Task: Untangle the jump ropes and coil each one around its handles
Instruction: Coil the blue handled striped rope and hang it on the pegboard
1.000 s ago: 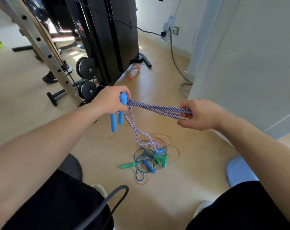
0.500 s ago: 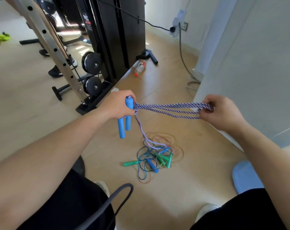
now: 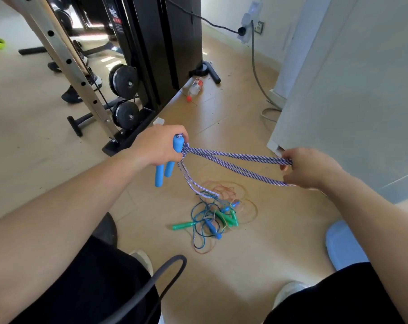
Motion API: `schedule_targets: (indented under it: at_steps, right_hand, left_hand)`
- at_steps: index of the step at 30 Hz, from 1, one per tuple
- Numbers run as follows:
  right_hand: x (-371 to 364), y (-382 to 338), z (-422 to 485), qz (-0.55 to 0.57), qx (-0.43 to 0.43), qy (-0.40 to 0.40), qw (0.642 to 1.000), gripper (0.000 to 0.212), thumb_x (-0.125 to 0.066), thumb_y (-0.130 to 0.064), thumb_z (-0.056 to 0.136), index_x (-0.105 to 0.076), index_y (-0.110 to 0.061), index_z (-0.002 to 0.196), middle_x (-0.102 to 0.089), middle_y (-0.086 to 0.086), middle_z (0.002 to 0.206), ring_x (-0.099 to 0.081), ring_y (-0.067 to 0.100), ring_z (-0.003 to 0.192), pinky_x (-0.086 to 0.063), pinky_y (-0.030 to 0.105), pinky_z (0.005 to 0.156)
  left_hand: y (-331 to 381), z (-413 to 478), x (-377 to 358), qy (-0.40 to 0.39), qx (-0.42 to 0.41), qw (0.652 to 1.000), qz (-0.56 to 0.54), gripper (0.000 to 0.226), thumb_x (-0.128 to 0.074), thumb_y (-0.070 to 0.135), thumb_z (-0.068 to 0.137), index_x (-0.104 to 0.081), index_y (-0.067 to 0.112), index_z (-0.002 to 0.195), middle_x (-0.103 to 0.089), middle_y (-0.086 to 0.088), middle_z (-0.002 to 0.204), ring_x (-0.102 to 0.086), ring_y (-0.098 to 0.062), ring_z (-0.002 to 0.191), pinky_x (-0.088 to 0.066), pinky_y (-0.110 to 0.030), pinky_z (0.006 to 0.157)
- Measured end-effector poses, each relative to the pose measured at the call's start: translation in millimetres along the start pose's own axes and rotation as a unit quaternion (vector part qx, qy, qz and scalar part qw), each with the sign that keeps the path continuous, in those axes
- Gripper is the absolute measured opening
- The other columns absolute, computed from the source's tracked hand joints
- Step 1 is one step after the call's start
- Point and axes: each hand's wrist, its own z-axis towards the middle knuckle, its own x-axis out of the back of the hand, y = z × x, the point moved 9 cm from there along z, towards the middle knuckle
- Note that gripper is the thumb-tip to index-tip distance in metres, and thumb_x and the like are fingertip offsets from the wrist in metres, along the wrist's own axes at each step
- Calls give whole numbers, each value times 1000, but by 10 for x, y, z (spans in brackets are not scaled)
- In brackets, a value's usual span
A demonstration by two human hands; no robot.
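Left hand (image 3: 157, 146) grips both blue handles (image 3: 164, 163) of the braided purple-white rope (image 3: 233, 160), handles side by side, pointing down below the fist. Right hand (image 3: 309, 167) is off to the right, well apart from the left, fingers curled around the far ends of several rope strands stretched taut between the two hands. One loop of the same rope hangs from the handles toward the floor (image 3: 256, 265), its low end reaching the tangled pile (image 3: 213, 216) of thin blue and reddish cords with green and blue handles. Whether the loop is snagged in the pile: cannot tell. Behind: black weight machine (image 3: 160, 43), plastic bottle (image 3: 195, 88) lying on its side, grey cable (image 3: 256, 73) running from a wall outlet.
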Motion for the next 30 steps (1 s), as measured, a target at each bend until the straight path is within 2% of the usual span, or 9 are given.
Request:
schedule_targets:
  at_steps: [7,10,13,15,17,20,23,27,30]
  right_hand:
    - [-354,-237,-132,69,80,-164,981,39,-85,-34,73,-68,-27,108,-68,-9,106,-63,11,100,-48,25,87]
    - [-119,-494,-71,116,133,-34,984,52,-77,-49,78,-67,-24,122,-65,-4,120,-59,15,115,-43,29,99]
    - [156,-762,-101,207,180,87,958,43,-65,-31,92,-59,-22,134,-58,1,130,-53,17,121,-36,27,101]
    - [138,-874,-44,254,172,66,950,47,-57,-13,90,-57,-25,135,-58,-4,134,-52,13,124,-38,29,104]
    - [3,-997,2,307,171,-11,936,50,-52,-5,83,-63,-22,128,-66,-5,127,-58,11,119,-43,33,106]
    - [-176,-1013,25,423,121,-95,893,34,-50,-7,85,-70,-9,113,-71,5,100,-64,17,89,-46,32,85]
    - [-281,-965,-2,518,70,-138,841,32,-56,-25,86,-69,1,99,-66,14,82,-60,25,74,-45,34,74]
    - [-160,-1014,-45,410,137,-90,897,35,-51,-31,102,-65,-9,78,-59,5,64,-59,17,59,-44,24,58]
    - [-84,-909,16,339,129,-27,932,37,-49,-33,101,-65,-11,75,-58,1,63,-59,18,61,-51,34,68]
  left_hand:
    - [336,-59,101,42,-69,994,-77,35,-73,27,67,-60,41,97,-68,11,87,-60,-16,82,-54,-45,73]
    - [529,-107,63,33,-95,991,-84,34,-70,28,67,-59,42,97,-69,10,86,-61,-16,82,-54,-46,73]
    - [736,-158,-25,9,-116,988,-100,35,-70,23,69,-60,41,97,-69,8,84,-65,-15,76,-55,-43,70]
    - [856,-188,-62,2,-131,985,-115,36,-71,19,70,-61,40,98,-70,9,86,-68,-13,74,-57,-40,69]
    - [935,-205,-64,11,-144,981,-126,37,-71,21,68,-62,39,99,-71,11,87,-68,-13,78,-56,-40,71]
    - [972,-223,-53,24,-156,978,-137,36,-72,23,68,-62,37,99,-71,12,87,-67,-14,81,-55,-43,73]
    - [941,-232,-51,24,-153,978,-141,35,-75,19,70,-63,35,99,-70,11,85,-67,-13,79,-55,-43,72]
    - [930,-215,-104,3,-143,981,-128,35,-76,19,71,-63,35,99,-70,9,84,-66,-13,79,-55,-40,72]
    - [897,-187,-188,-30,-123,986,-109,36,-77,17,73,-62,35,100,-68,11,88,-62,-10,83,-52,-32,70]
